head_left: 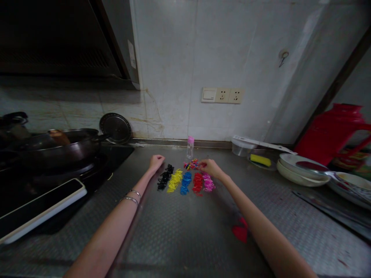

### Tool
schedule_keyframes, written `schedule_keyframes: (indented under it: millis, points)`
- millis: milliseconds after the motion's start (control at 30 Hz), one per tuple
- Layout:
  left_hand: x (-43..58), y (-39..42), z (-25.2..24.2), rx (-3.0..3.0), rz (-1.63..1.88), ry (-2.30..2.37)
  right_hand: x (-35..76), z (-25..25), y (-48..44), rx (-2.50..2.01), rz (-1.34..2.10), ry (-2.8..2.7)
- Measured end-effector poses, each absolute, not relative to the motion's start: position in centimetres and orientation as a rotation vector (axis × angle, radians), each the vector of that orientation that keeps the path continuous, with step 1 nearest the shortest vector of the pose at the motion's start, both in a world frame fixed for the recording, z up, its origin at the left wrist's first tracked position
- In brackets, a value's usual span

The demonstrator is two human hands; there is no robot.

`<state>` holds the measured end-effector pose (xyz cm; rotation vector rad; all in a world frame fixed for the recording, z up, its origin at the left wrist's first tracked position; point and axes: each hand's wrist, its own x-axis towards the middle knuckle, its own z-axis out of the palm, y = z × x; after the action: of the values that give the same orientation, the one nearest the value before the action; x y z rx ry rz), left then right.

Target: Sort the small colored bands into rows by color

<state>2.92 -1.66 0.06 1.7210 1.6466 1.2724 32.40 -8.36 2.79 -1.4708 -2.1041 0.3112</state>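
Small pieces lie sorted by colour in a row on the steel counter (185, 227): a black pile (164, 178), a yellow pile (175, 180), a blue pile (186, 182), a red pile (198, 183) and a pink pile (208, 182). Behind them sits a small mixed-colour heap (191, 165). My right hand (211, 167) rests beside that heap, fingers pinched at its edge. My left hand (156, 161) is curled into a loose fist just left of the black pile, two bangles on that wrist. A small clear bottle with a pink cap (190, 146) stands behind the heap.
A dark wok (62, 148) sits on the stove at left, a round lid (115, 127) leaning on the wall. At right are a clear tub (241, 146), a yellow sponge (260, 160), stacked plates (301, 170) and a red jug (333, 131). A red scrap (240, 231) lies near my right forearm.
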Motion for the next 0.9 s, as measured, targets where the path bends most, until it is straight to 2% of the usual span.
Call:
schedule_keyframes:
  millis: [200,400,733,900]
  points:
    - [3.2,-2.3,0.5,1.694,1.257,1.644,32.2,3.5,-10.0,-1.484,0.422,-2.152]
    - [3.4,-2.4,0.8,1.702,1.283,1.571,33.6,3.7,-9.8,-1.467,0.356,-2.107]
    - [8.4,-4.3,2.7,2.246,0.856,1.459,35.3,2.3,-9.0,-1.516,0.276,-2.026]
    - [11.1,-5.0,3.0,2.331,0.733,1.489,35.4,2.4,-9.1,-1.562,0.271,-2.008]
